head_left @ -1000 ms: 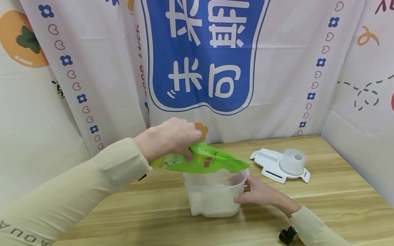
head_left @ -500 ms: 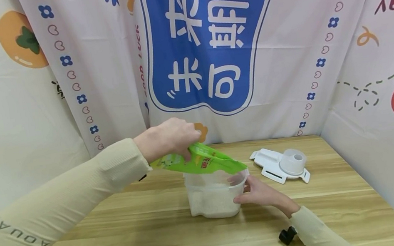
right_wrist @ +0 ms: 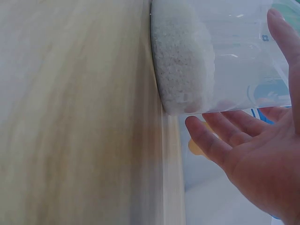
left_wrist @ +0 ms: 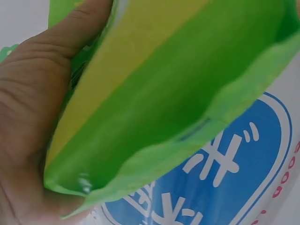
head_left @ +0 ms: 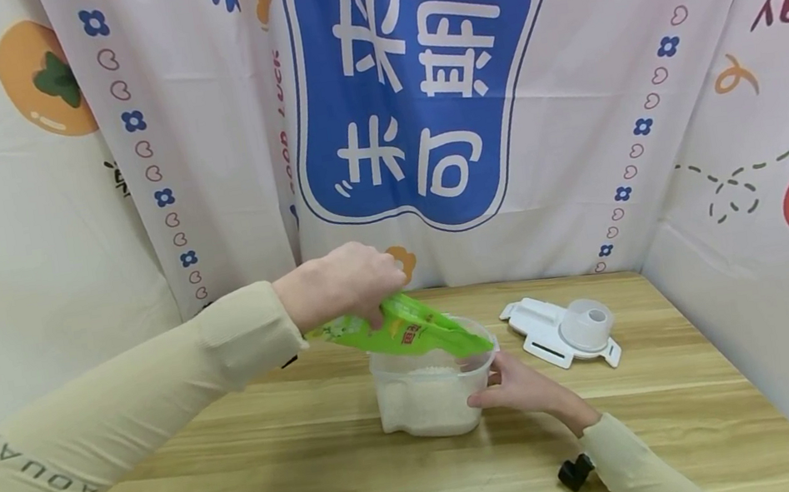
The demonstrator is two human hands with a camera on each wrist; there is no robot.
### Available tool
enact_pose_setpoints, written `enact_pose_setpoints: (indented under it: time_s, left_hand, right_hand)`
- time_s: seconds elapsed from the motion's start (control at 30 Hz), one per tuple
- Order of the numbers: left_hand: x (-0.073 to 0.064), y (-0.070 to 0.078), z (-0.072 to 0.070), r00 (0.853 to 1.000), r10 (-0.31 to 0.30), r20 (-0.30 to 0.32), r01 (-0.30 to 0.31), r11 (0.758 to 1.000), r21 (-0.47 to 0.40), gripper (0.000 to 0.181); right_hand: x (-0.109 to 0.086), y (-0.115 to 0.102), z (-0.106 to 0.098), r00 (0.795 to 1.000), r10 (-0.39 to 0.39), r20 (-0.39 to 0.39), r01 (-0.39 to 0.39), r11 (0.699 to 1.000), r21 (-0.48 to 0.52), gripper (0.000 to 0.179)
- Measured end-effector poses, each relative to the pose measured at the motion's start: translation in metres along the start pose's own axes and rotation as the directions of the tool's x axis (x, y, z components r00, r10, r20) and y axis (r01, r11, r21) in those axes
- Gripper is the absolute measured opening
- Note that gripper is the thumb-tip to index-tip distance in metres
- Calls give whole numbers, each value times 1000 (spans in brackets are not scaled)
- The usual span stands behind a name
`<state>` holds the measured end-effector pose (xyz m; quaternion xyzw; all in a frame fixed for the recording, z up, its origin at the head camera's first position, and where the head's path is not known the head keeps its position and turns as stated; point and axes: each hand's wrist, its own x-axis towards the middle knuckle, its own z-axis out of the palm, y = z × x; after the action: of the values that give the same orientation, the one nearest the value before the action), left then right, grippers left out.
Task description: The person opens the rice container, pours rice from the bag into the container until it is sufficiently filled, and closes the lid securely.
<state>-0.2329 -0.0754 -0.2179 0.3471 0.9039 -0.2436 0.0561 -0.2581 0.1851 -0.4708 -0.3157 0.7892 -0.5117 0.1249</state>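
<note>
My left hand [head_left: 347, 282] grips a green plastic bag [head_left: 414, 334] from above, tilted with its mouth down to the right. The bag's mouth dips at the rim of a clear plastic container [head_left: 482, 361] standing on the table. White rice [right_wrist: 180, 61] fills the container's lower part, with a heap showing below the bag. In the left wrist view the green bag [left_wrist: 187, 89] spreads wide beside the thumb. My right hand [head_left: 523, 383] holds the container's right side, thumb in front and fingers behind; the right wrist view shows those fingers along its wall.
Behind and right of the container lies a white plastic lid [head_left: 538, 327] with a clear cup [head_left: 587, 326] on it. A black object [head_left: 576, 473] shows beside the right sleeve. A printed white curtain [head_left: 233, 176] hangs behind the wooden table [head_left: 281, 464].
My left hand and the bag have dipped slightly, bringing the bag's mouth lower into the container's opening. The rice stands higher in the container. My right hand stays in place.
</note>
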Motion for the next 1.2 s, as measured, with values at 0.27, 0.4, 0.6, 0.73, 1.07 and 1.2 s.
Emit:
enact_pose_setpoints:
  time_s: [0.27, 0.4, 0.6, 0.73, 1.07, 1.2]
  left_hand:
    - [-2, 6, -6, 1000, -2, -3, 2, 997, 71, 39]
    - [-3, 9, -9, 1000, 8, -21, -6, 996, 93, 38]
    - [-4, 13, -12, 999, 11, -37, -4, 983, 183, 34]
    - [-4, 13, -16, 999, -6, -50, 17, 972, 235, 30]
    - [-6, 21, -29, 998, -12, -55, 26, 966, 259, 18]
    - [-5, 24, -31, 998, -21, -58, 36, 964, 262, 16]
  right_hand:
    - [-1, -3, 1, 1000, 3, -10, -3, 1000, -6, 74]
    - [-2, -4, 0, 1000, 15, -8, -15, 1000, -2, 73]
    - [-1, -3, 1, 1000, 24, 5, -24, 1000, 14, 73]
    - [-2, -3, 1, 1000, 24, 16, -24, 999, 26, 74]
    - [-2, -2, 1, 999, 31, 9, -31, 999, 21, 78]
    - [-2, -1, 1, 1000, 28, 8, -28, 999, 23, 77]
